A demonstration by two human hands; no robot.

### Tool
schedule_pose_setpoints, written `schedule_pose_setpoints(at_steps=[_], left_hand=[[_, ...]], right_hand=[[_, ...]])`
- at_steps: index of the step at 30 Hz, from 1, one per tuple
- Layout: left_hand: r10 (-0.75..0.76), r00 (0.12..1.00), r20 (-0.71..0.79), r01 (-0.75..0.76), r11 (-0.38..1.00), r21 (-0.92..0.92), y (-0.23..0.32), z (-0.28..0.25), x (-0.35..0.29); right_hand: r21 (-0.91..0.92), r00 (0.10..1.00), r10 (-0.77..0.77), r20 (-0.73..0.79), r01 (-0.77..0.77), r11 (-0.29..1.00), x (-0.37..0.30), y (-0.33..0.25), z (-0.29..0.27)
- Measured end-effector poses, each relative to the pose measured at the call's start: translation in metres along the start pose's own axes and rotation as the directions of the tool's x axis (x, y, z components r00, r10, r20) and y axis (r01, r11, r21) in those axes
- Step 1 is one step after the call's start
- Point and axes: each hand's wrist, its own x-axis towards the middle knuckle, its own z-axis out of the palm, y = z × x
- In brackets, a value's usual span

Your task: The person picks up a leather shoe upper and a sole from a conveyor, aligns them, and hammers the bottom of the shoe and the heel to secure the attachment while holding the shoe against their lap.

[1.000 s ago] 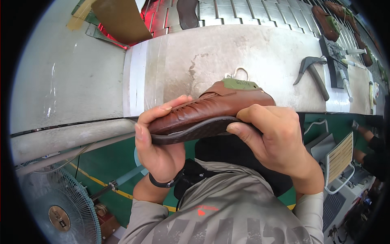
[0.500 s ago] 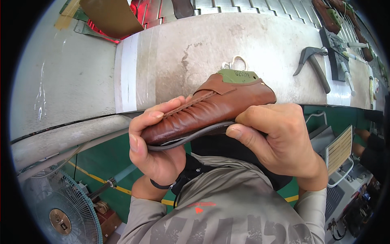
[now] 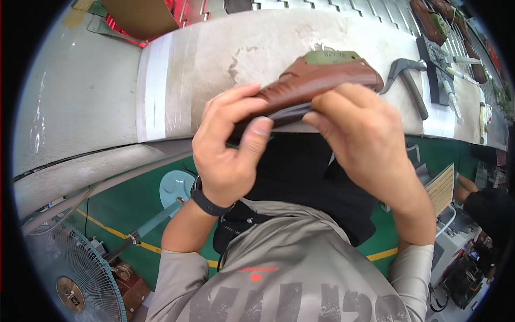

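A brown leather shoe (image 3: 327, 79) on a green last (image 3: 332, 57) is held over the near edge of the worktable, its toe pointing left. My left hand (image 3: 228, 142) wraps the toe end, thumb pressed on the dark sole and fingers over the upper. The toe itself is mostly hidden behind that hand. With bent fingers and thumb, my right hand (image 3: 370, 131) pinches the edge of the dark sole (image 3: 291, 114) near the middle of the shoe. Motion blurs the right hand and the shoe somewhat.
A claw hammer (image 3: 412, 86) lies right of the shoe, beside a dark block (image 3: 434, 75) and several pale syringe-like tubes. Slatted rollers (image 3: 316, 6) run along the far side, with more brown shoes (image 3: 429, 21) at far right. A fan (image 3: 75, 279) stands lower left.
Both hands have carried the shoe up and right, farther over the tabletop. My left thumb now shows pressed on the sole, and the toe is more covered.
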Motion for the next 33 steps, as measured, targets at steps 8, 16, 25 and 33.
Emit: schedule_pose_setpoints(at_steps=[8, 16, 25, 33], left_hand=[[0.054, 0.998, -0.033, -0.051, 0.995, 0.09, 0.013, 0.015, 0.007], [0.034, 0.994, -0.104, -0.025, 0.996, 0.087, 0.014, 0.021, 0.008], [0.027, 0.993, -0.117, -0.019, 0.997, 0.07, 0.014, 0.021, 0.009], [0.022, 0.998, -0.053, -0.014, 0.99, 0.141, 0.018, 0.018, 0.015]], right_hand=[[0.154, 0.998, 0.054, 0.044, -0.06, 0.986, 0.001, 0.003, -0.003], [0.168, 0.994, 0.099, 0.038, -0.104, 0.98, 0.005, 0.0, 0.001], [0.15, 0.991, 0.105, 0.08, -0.116, 0.982, 0.012, -0.004, -0.003], [-0.065, 0.917, 0.209, 0.34, -0.198, 0.978, 0.048, -0.002, -0.027]])
